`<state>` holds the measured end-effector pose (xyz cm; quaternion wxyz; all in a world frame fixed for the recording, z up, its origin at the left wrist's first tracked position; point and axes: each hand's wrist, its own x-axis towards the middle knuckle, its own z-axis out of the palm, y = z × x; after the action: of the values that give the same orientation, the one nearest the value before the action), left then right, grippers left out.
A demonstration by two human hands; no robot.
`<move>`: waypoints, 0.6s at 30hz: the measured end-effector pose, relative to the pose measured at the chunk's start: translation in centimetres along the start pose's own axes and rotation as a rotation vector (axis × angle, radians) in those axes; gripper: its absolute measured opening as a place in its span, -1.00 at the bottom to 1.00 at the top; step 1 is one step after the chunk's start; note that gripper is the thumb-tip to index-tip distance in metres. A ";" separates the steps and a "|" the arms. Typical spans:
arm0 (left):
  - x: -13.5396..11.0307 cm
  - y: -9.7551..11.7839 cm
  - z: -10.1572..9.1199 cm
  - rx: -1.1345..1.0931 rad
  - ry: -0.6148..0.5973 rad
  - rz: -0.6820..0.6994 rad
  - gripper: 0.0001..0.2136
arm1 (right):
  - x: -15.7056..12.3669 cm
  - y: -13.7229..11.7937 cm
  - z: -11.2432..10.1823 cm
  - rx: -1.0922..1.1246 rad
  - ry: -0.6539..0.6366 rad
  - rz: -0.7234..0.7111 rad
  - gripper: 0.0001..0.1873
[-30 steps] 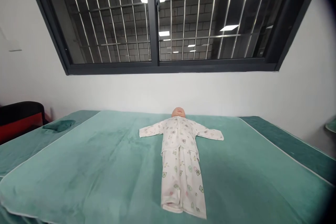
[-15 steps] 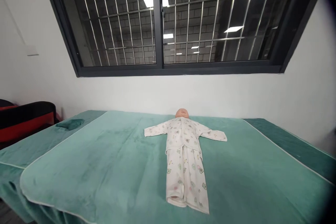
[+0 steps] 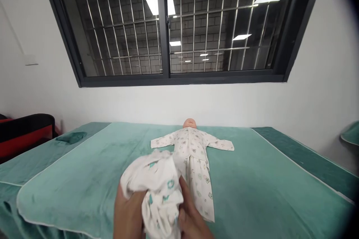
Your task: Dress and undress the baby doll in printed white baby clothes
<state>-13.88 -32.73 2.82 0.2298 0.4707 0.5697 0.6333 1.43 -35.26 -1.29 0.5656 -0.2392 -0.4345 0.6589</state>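
A bunched white cloth [image 3: 158, 190] with green-teal printed figures is held up in front of me, its kind not plain from its folds. My left hand [image 3: 130, 205] grips its left side, the fingers partly covered by the fabric. On its right side my right hand [image 3: 190, 209] is closed round the edge. Beyond the cloth a baby doll [image 3: 190, 123] lies on its back, arms spread, in a patterned white top [image 3: 187, 142] and matching trousers [image 3: 200, 183]. The cloth hides part of one trouser leg.
A green plush cover [image 3: 84, 179] with pale piping spreads over the bed. Behind it stand a white wall [image 3: 168, 104] and a dark-framed barred window [image 3: 179, 79]. A black and red padded object [image 3: 28, 130] is at the left; a green edge [image 3: 350, 133] shows at far right.
Both hands have come into view from below, holding the bunched white cloth. The view has shifted slightly; the doll lies as before.
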 end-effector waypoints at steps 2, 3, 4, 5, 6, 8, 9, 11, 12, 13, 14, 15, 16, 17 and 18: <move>0.5 0.5 2.0 -0.102 -0.073 -0.051 -0.44 | 1.9 -0.9 1.1 0.135 -0.002 -0.023 0.04; 0.6 0.5 2.8 -0.137 -0.110 -0.073 -0.42 | 2.7 -1.4 1.5 0.179 0.023 -0.033 0.07; 0.7 0.4 3.4 -0.165 -0.137 -0.090 -0.40 | 3.4 -1.9 1.8 0.193 0.069 -0.033 0.09; 0.6 0.1 4.0 -0.185 -0.155 -0.101 -0.39 | 3.9 -2.2 1.9 0.177 0.131 -0.024 0.09; 0.5 -0.2 4.4 -0.211 -0.171 -0.114 -0.39 | 4.4 -2.4 1.8 0.147 0.200 -0.006 0.09; 0.1 -0.6 5.0 -0.276 -0.202 -0.158 -0.39 | 5.0 -2.5 1.3 0.101 0.311 0.028 0.05; -0.2 -0.5 5.2 -0.304 -0.222 -0.195 -0.40 | 5.1 -2.4 0.9 0.097 0.338 0.027 0.03; -0.7 0.0 5.7 -0.345 -0.265 -0.281 -0.40 | 5.1 -2.2 -0.1 0.109 0.339 0.006 -0.02; -1.0 0.4 5.9 -0.358 -0.275 -0.315 -0.39 | 5.0 -2.1 -0.5 0.117 0.325 -0.002 -0.03; -1.2 0.8 6.1 -0.368 -0.278 -0.340 -0.38 | 4.8 -2.2 -0.9 0.123 0.308 -0.007 -0.04; -1.4 1.0 6.3 -0.376 -0.284 -0.357 -0.37 | 4.6 -2.3 -1.2 0.125 0.291 -0.012 -0.05; -1.5 1.1 6.5 -0.381 -0.304 -0.370 -0.36 | 4.5 -2.6 -1.6 0.121 0.273 -0.015 -0.05; -1.5 1.0 6.6 -0.388 -0.341 -0.376 -0.34 | 4.4 -3.2 -1.9 0.111 0.251 -0.021 -0.07; -1.4 0.6 6.7 -0.398 -0.395 -0.368 -0.30 | 4.3 -3.9 -2.3 0.092 0.233 -0.034 -0.10; -1.2 0.1 6.6 -0.413 -0.454 -0.343 -0.25 | 4.3 -4.9 -2.9 0.061 0.223 -0.057 -0.13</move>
<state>-7.63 -30.39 1.91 0.5440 0.4405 0.4346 0.5667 5.34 -30.39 2.10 0.6360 -0.2812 -0.3553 0.6247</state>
